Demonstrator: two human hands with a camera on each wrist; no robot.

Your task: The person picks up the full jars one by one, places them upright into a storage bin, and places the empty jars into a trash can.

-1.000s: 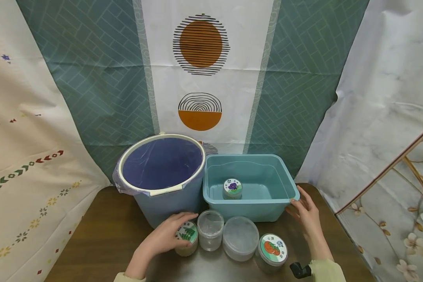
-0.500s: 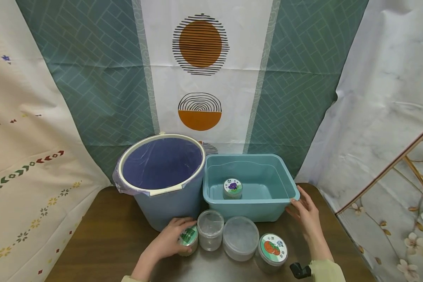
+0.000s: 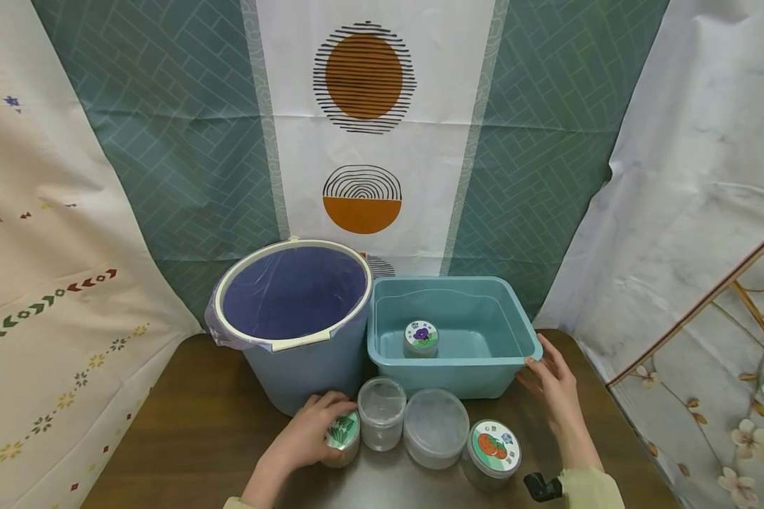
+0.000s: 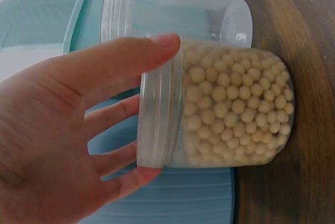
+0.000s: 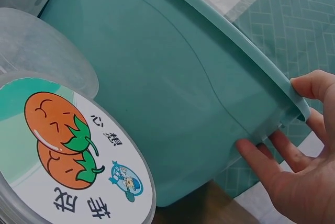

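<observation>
My left hand (image 3: 308, 435) grips the lid of a clear jar (image 4: 235, 103) filled with round beige beans. Its thumb lies on one side of the lid and the fingers reach round the other. A green leafy picture marks the lid top (image 3: 344, 430); the jar stands on the table. At the right, my right hand (image 3: 552, 378) pinches the front right corner of a teal basin (image 5: 157, 93), thumb on the rim and fingers underneath. Inside the basin sits a small jar (image 3: 421, 339) with a purple flower label.
A clear jar (image 3: 382, 413) and a wider frosted-lid tub (image 3: 436, 428) stand beside the bean jar. Further right is a jar with an orange persimmon label (image 3: 495, 447). A blue bucket (image 3: 305, 371) with a bag liner stands behind the left hand, against the patterned cloth.
My left hand has shifted slightly right and closed round the lid of the bean jar. The right hand stays at the basin corner.
</observation>
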